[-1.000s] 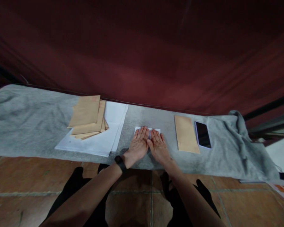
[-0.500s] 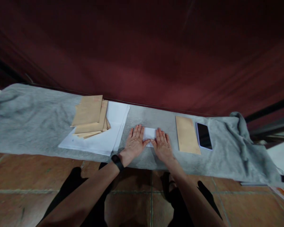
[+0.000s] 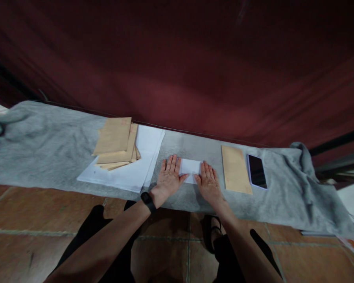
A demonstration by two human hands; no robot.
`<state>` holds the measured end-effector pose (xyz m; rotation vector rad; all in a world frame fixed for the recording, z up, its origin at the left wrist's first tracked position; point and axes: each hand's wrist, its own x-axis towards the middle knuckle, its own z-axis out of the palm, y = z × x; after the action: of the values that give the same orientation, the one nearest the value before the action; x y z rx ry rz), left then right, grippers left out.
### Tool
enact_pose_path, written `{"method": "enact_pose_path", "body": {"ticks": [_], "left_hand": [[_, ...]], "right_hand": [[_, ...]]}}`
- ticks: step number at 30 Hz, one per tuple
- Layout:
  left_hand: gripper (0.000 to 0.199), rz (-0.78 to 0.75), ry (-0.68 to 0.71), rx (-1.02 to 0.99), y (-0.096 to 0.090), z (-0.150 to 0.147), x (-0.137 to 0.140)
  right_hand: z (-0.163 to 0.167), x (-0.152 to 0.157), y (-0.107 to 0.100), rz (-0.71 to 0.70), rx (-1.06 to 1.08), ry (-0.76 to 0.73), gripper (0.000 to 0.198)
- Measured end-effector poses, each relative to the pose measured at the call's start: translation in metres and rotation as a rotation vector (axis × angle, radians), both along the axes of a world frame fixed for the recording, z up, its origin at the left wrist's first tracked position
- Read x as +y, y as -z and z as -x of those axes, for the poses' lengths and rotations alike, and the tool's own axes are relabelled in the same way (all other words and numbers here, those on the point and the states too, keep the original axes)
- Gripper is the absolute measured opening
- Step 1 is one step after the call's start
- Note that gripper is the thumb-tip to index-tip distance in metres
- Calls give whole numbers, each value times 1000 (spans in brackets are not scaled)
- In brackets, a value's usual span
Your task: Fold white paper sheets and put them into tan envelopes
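Observation:
A small piece of folded white paper [image 3: 190,166] lies flat on the grey cloth between my hands. My left hand [image 3: 169,176] presses on its left end with fingers stretched out. On its right end rests my right hand [image 3: 208,181], also flat with the fingers extended. Both thumbs point inward over the paper's near part, and the palms hide its two ends. To the right of my right hand is a single brown envelope [image 3: 236,169]. Left of my left hand, several brown envelopes [image 3: 114,137] are stacked on white paper sheets [image 3: 147,151].
The grey cloth [image 3: 59,145] covers a long narrow bench top. A phone [image 3: 257,171] with a pale purple edge lies right of the single envelope. A dark red surface [image 3: 177,78] rises behind the bench. Below is a tiled floor [image 3: 162,255].
My right hand has slid to the right, away from my left hand, baring more of the white paper. The left hand stays pressed at its end. The view has shifted slightly.

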<state>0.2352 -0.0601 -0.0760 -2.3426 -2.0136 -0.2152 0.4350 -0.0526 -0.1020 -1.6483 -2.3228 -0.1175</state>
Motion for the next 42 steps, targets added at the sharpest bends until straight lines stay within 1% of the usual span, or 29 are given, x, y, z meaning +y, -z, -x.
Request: {"method": "enact_pose_path", "body": {"ticks": [7, 11, 13, 16, 19, 21, 28, 31, 39, 42], "left_hand": [[76, 21, -7, -52, 1, 2, 1], [73, 23, 16, -62, -2, 5, 3], [70, 15, 33, -63, -5, 6, 4], [64, -1, 72, -63, -8, 7, 7], [59, 0, 116, -53, -9, 5, 9], [58, 10, 125, -47, -9, 4, 11], [62, 2, 70, -79, -4, 10, 16], [62, -10, 60, -90, -4, 11, 15], [50, -3, 82, -122, -18, 8, 25], [46, 9, 67, -157, -23, 7, 29]], "right_hand": [[-10, -3, 0, -9, 36, 27, 59], [-12, -4, -8, 5, 86, 41, 57], [-8, -6, -15, 33, 101, 4, 57], [2, -12, -22, 89, 102, -94, 56], [12, -21, -23, 135, 60, -178, 54], [14, -25, -22, 143, 30, -193, 54], [7, -25, -19, 120, 11, -113, 58], [2, -25, -17, 109, 22, -92, 59], [1, -26, -16, 103, 12, -76, 62], [1, -26, -16, 108, 19, -85, 62]]}}
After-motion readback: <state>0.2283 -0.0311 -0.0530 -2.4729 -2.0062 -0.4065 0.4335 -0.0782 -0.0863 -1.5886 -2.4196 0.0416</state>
